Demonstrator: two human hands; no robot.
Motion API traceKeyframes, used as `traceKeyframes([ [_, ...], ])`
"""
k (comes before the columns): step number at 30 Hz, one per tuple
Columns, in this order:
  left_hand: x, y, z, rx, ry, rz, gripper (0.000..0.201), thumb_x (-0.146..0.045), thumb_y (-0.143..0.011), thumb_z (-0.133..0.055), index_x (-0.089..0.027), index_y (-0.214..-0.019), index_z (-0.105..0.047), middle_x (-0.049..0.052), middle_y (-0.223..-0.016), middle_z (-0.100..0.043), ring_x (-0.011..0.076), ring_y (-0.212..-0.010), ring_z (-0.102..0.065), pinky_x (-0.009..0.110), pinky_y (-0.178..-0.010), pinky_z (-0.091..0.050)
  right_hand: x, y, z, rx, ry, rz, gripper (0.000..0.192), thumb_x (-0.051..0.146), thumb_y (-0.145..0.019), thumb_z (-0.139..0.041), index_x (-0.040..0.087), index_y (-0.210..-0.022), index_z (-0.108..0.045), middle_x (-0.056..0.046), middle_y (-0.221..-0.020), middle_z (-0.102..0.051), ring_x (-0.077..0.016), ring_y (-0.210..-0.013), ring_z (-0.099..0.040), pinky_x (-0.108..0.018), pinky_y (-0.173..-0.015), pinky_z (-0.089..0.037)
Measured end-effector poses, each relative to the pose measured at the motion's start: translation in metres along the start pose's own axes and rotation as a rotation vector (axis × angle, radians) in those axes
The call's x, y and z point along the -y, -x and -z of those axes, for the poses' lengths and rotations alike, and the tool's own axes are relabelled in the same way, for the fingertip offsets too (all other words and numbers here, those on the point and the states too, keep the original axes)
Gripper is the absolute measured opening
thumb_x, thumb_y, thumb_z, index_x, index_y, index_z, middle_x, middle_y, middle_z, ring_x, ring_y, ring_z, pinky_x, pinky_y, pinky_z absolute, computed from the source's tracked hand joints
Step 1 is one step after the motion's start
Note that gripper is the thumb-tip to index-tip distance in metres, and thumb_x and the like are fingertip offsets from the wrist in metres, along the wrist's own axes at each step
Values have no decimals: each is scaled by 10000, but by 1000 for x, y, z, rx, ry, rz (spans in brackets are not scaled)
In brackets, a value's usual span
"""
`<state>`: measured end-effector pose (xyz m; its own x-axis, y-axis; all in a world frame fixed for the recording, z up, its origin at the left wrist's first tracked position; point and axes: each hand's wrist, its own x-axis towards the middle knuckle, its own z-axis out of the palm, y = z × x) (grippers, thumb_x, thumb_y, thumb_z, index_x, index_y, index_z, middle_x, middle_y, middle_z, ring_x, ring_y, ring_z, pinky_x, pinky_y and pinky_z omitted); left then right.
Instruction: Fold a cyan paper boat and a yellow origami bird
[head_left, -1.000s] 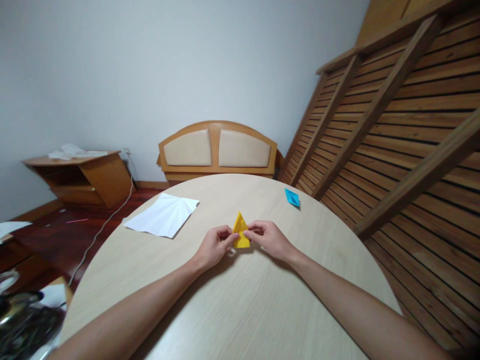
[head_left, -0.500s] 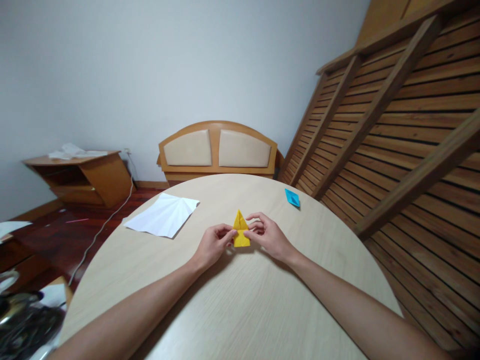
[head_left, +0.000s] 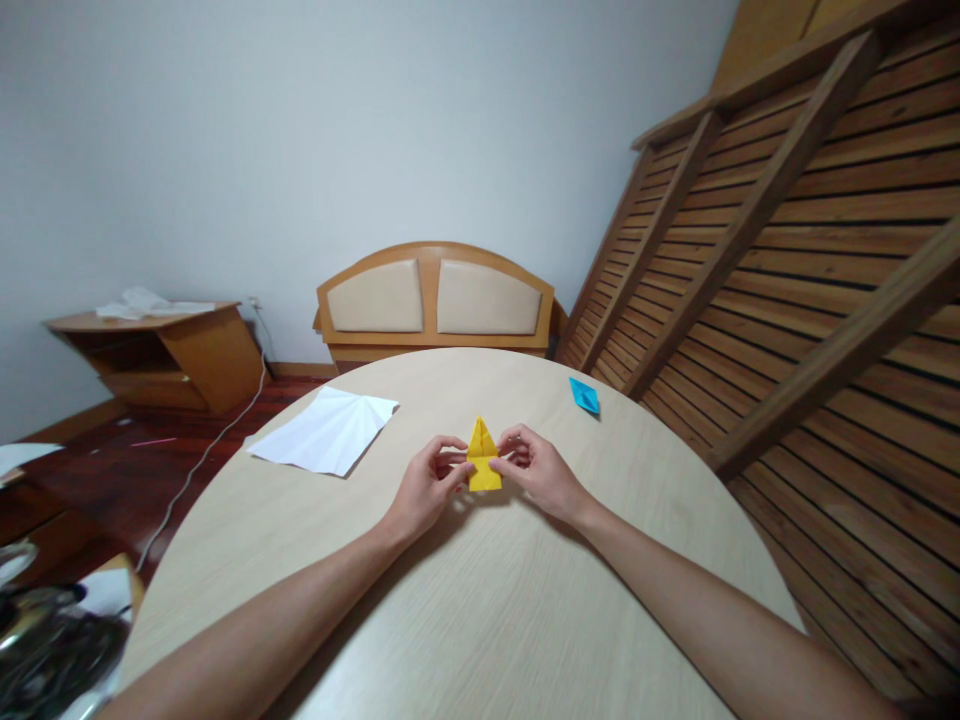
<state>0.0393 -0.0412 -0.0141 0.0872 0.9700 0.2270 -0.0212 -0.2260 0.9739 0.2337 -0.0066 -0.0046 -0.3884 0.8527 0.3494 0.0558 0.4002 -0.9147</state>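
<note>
A piece of folded yellow paper (head_left: 484,478) is held just above the round table (head_left: 480,620), its pointed end facing away from me. My left hand (head_left: 429,486) pinches its left edge, thumb on top. On the opposite edge, my right hand (head_left: 541,476) grips it with the thumb, and its other fingers are curled. The paper's underside and some fingertips are hidden. Farther back on the right lies a folded blue paper boat (head_left: 584,397). To the left rests a creased white sheet (head_left: 326,432).
Slatted wooden panels (head_left: 787,330) lean close along the table's right side. Beyond the far edge stands a padded headboard (head_left: 435,300). A low cabinet (head_left: 165,355) with white paper on it and a white cable (head_left: 214,445) are at left.
The fingers of my left hand have lifted and spread slightly behind the yellow paper. The paper's pointed top looks a little wider, and it has shifted slightly. Both hands keep hold of it.
</note>
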Motion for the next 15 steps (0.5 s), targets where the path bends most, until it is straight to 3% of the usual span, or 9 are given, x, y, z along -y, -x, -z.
traceKeyframes([
  [15,-3,1,1,-9,-116,-70,207,-347,-810,-647,-151,-879,-646,37,-812,-698,140,-665,-658,222,-548,-498,-3,-3,4,53,-27,-28,176,305,-816,-649,173,-915,-708,-49,-900,-722,-165,-785,-663,-307,-731,-526],
])
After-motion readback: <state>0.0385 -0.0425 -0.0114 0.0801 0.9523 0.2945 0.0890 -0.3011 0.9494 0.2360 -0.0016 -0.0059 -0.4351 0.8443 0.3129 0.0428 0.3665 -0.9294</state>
